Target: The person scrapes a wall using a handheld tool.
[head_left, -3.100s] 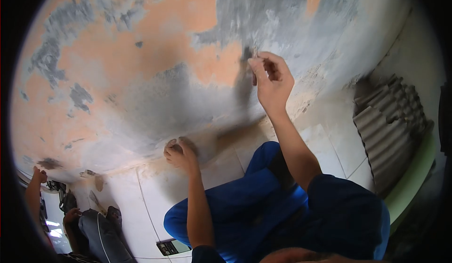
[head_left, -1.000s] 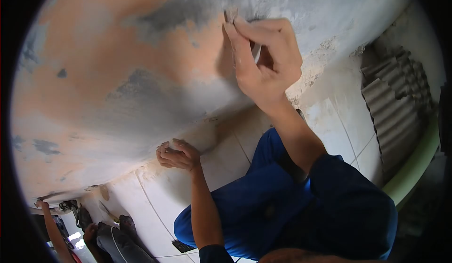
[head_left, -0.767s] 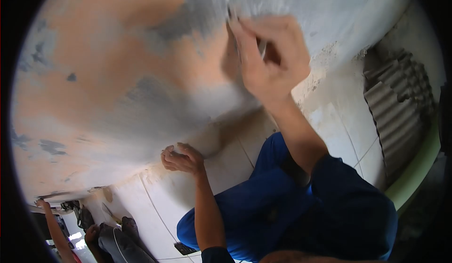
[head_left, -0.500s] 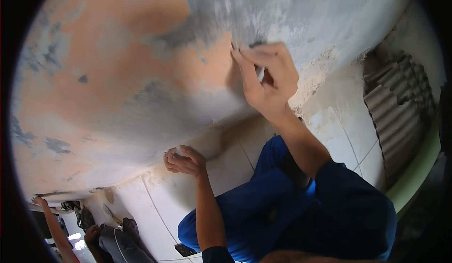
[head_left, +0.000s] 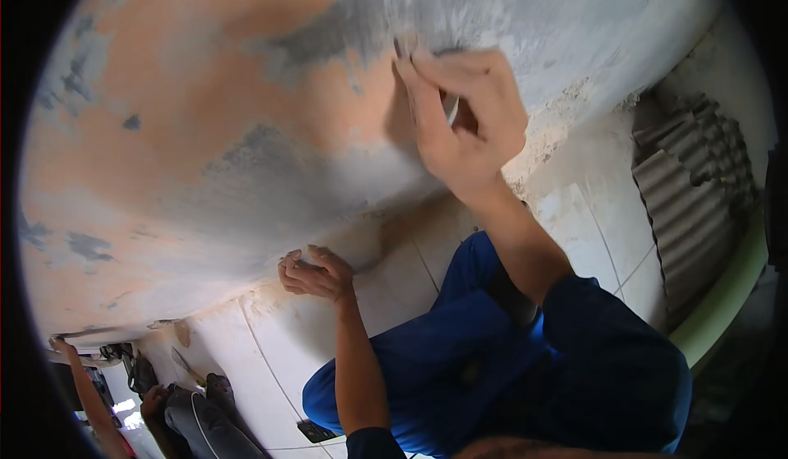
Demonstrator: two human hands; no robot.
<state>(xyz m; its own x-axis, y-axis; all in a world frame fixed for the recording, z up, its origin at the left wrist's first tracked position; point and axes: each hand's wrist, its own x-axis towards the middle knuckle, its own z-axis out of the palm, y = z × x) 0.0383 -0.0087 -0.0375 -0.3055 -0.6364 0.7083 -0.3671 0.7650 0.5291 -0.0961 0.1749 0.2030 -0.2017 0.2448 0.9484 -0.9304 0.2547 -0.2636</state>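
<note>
My right hand is raised against the wall, which is patched in orange and grey. Thumb and fingers pinch a thin, dark-edged piece that looks like sandpaper; most of it is hidden by the fingers. My left hand hangs low beside the wall's bottom edge, its fingers loosely curled and the thumb apart. Nothing shows in it, and its fingertips look dusty.
Broken corrugated sheets lean at the right, by a pale green curved tube. White floor tiles run along the wall. Another person's legs and a raised arm are at lower left. A dark object lies near my knee.
My right hand has moved slightly up across the wall, keeping its pinch. The left hand is nearly where it was, a little left and higher in view.
</note>
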